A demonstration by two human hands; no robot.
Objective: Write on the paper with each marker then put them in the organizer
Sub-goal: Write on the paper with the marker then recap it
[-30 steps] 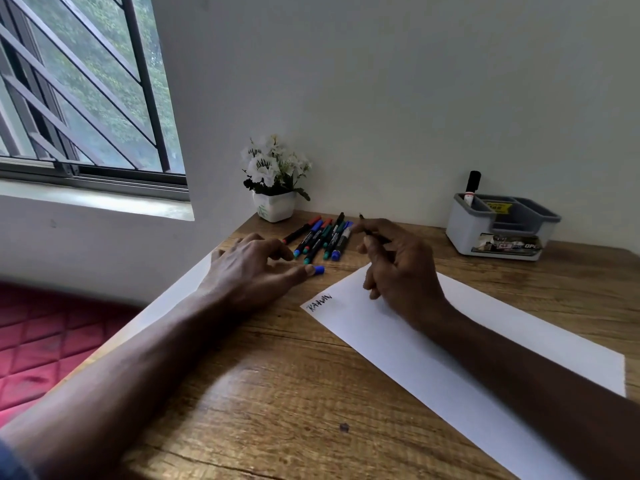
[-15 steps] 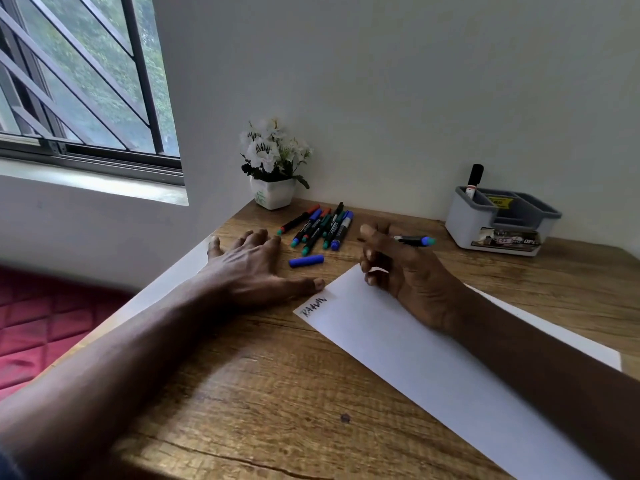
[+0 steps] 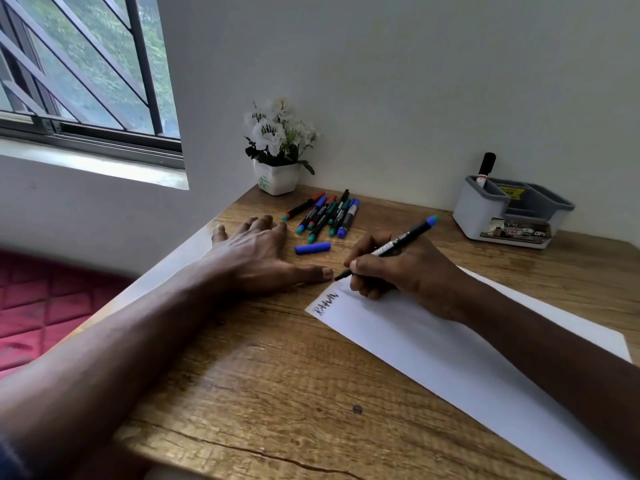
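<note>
You've turned the marker (image 3: 401, 239) down into a writing grip; your right hand (image 3: 398, 268) pinches it in its fingers (image 3: 360, 263), tip at the paper (image 3: 433, 348) corner. Your left hand (image 3: 249, 252) lies flat and spread on the tabletop (image 3: 277, 375), so writing can begin.

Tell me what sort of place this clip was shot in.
Most likely a study corner in a home: a wooden desk against a plain wall with an organizer and flower pot on it, a barred window beside it, and what looks like a red quilted mattress below.
</note>
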